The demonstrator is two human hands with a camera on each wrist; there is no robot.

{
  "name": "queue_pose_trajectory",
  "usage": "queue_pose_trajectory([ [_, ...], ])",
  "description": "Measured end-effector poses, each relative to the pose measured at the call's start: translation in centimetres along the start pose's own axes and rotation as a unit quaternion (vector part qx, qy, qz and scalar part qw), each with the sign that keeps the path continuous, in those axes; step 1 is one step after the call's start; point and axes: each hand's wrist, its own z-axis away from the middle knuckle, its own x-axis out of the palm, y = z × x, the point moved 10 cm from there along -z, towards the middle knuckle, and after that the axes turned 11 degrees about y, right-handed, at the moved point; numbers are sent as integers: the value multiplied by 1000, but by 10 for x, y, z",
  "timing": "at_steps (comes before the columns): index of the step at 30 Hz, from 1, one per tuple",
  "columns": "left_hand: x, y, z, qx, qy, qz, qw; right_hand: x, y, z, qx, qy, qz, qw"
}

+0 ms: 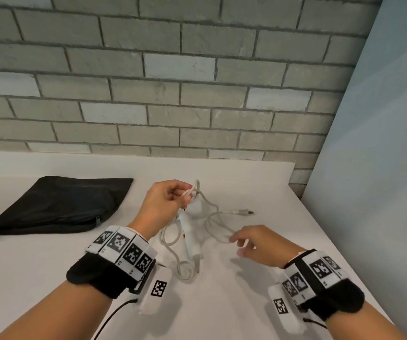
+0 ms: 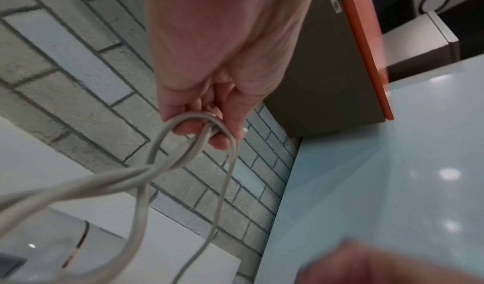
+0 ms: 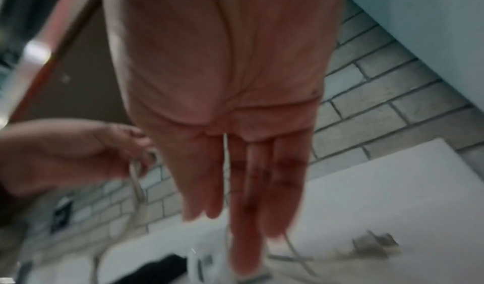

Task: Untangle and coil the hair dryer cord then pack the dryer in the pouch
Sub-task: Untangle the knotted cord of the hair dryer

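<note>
Left hand (image 1: 164, 203) pinches cord (image 1: 211, 212); right hand (image 1: 261, 244) loose.

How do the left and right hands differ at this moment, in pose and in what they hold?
The left hand is raised, its fingers curled round a loop of the cord; the right hand is lower and holds nothing. In the right wrist view the right hand's fingers are straight. Both are over the white table, near the tangled cord.

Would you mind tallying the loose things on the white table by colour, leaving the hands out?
White: 2, the hair dryer and its cord, which the left hand pinches in a raised loop, plug lying on the table.
Black: 1, the pouch, flat at the left.
Total: 3.
</note>
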Motion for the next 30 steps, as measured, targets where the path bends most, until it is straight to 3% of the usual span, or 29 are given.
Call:
queue_pose_trajectory([
  [2, 3, 3, 2, 10, -15, -15, 1000, -32, -30, -3, -48, 84, -88, 991],
  [4, 9, 4, 4, 13, -43, -34, 998, -72, -52, -3, -106, 209, -109, 966],
  [6, 18, 5, 8, 14, -79, -53, 995, -92, -69, -3, -158, 271, -113, 943],
  [11, 32, 12, 19, 22, -136, -25, 990, -78, -89, -8, -235, 254, -79, 935],
  [16, 24, 1, 17, -42, -90, 89, 991, -72, -72, -7, -187, 288, -96, 934],
  [21, 18, -10, 16, -168, -53, 311, 934, -49, -52, -8, -112, 223, -212, 945],
  [23, 21, -10, 19, -200, -77, 335, 918, -43, -48, -8, -78, 189, -279, 938],
  [25, 27, -7, 23, -184, -131, 231, 946, -40, -51, -8, -77, 179, -278, 941],
  [27, 32, -4, 27, -119, -189, 39, 974, -37, -59, -9, -105, 178, -223, 953],
  [28, 35, -3, 27, -95, -212, -21, 972, -36, -63, -9, -120, 175, -199, 957],
  [30, 37, -1, 28, -90, -235, -34, 967, -36, -69, -10, -134, 173, -187, 958],
])
